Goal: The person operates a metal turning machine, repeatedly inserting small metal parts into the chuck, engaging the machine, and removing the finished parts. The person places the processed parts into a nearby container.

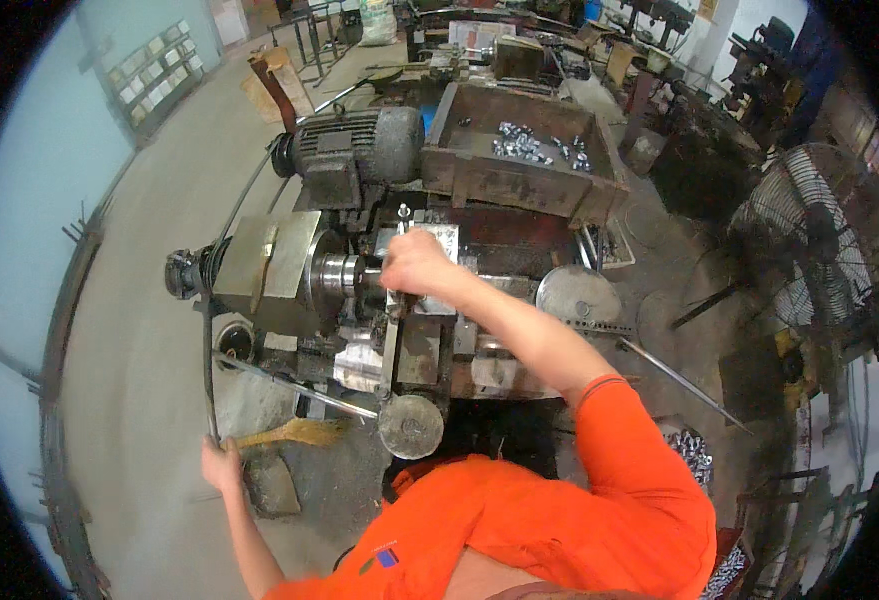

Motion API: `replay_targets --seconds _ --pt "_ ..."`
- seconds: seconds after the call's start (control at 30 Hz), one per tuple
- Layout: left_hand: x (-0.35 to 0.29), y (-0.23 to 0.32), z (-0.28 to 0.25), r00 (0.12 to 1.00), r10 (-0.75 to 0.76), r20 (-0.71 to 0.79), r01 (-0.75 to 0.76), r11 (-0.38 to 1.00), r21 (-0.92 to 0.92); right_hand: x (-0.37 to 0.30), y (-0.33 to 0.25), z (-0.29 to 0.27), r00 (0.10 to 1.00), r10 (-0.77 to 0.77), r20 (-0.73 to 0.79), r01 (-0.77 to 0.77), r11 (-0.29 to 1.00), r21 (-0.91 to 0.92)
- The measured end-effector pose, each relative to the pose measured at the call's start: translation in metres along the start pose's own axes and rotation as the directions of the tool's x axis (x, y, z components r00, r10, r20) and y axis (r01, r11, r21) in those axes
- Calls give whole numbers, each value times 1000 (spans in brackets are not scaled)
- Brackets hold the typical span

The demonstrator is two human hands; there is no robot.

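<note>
A small metal lathe stands before me, with a grey headstock cover (275, 262) and a round chuck (342, 275). My left hand (222, 465) is closed round the lower end of a long dark lever (209, 370) hanging from the headstock's left side. A straw brush (300, 432) lies just right of that hand. Over the tool slide, my right hand (418, 264) makes a fist to the right of the chuck; what its fingers hold is hidden beneath it. A short metal rod with a rounded tip (404, 213) sticks up just beyond the fist.
Behind the lathe sit a grey motor (360, 145) and a wooden tray (520, 185) with shiny metal parts (522, 143). A round handwheel (412, 426) projects toward me. Rightward are a steel rod (685, 382), a large fan (810, 235) and more small parts (695, 455).
</note>
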State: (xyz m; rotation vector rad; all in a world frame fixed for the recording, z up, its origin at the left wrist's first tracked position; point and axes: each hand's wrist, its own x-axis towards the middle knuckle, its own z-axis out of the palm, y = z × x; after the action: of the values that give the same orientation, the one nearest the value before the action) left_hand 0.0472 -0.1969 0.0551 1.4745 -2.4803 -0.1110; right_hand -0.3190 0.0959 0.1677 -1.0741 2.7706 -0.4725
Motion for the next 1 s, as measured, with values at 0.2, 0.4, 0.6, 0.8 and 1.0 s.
replay_targets --seconds 0.2,0.4,0.6,0.8,1.0 --pt "17 12 12 996 -52 -75 61 991 117 12 139 -67 912 282 -299 -146 903 405" --pt "28 26 16 988 13 -151 4 994 111 -3 173 -59 818 306 -487 -341 940 17" --pt "24 30 7 997 9 -75 -3 997 78 -82 181 -19 852 203 -483 -141 977 161" --pt "19 49 -7 894 440 -87 -434 897 83 -237 223 -10 767 295 -570 -188 952 241" --pt "-10 156 2 662 737 138 -587 624 -515 -390 243 1 531 827 -186 -746 560 360"
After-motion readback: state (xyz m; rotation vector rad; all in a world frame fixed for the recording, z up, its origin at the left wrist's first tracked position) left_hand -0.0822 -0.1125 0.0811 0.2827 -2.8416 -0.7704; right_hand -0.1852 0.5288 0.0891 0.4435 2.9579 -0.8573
